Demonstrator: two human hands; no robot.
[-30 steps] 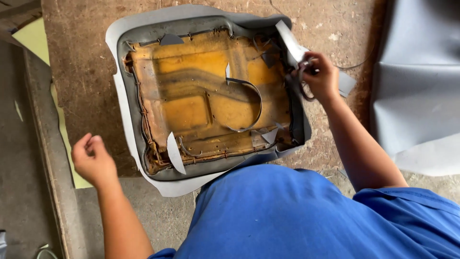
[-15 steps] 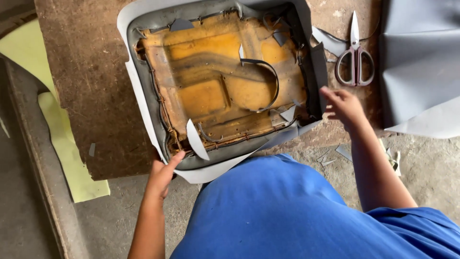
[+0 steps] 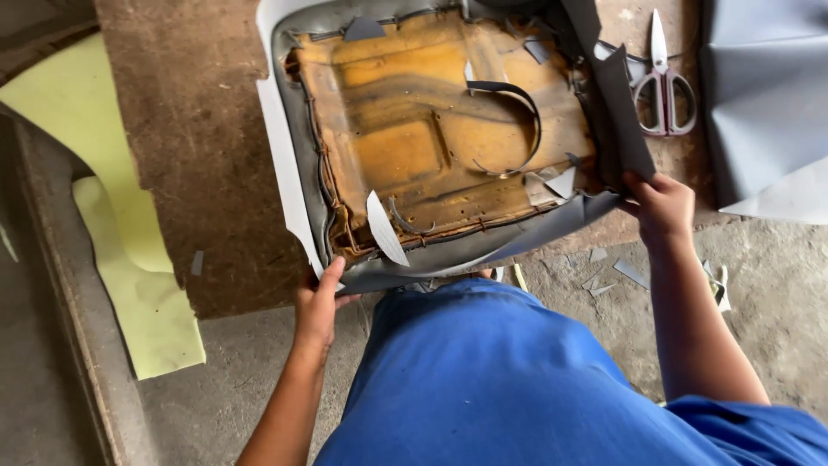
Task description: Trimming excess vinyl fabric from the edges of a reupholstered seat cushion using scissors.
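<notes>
Seat cushion (image 3: 448, 138) lies upside down on the brown board (image 3: 190, 155), yellow foam underside up, grey cover (image 3: 289, 173) wrapped round the edges with loose flaps poking inward. Left hand (image 3: 317, 304) is closed on the near-left corner, thumb on top of the cover edge, fingers under. Right hand (image 3: 662, 205) is clamped on the near-right corner, pinching a grey cover flap against the cushion edge. Both corners overhang the board's near edge, just above the person's blue lap. Scissors (image 3: 662, 86) lie free on the board beyond the right hand, touching nothing. More grey sheet (image 3: 763, 95) at far right; yellow-green foam offcuts (image 3: 129, 250) on the floor left; small grey trimmings (image 3: 617, 267) on the floor under the right hand. Read: mid-fitting of the cover, both hands gripping the cushion to reposition or tension the near edge. Any next handling would need a two-handed hold kept even so the cover doesn't slip off the corners, and those loose flaps kept from folding under. Can't tell how the cover is fastened at the far edge: cropped.
</notes>
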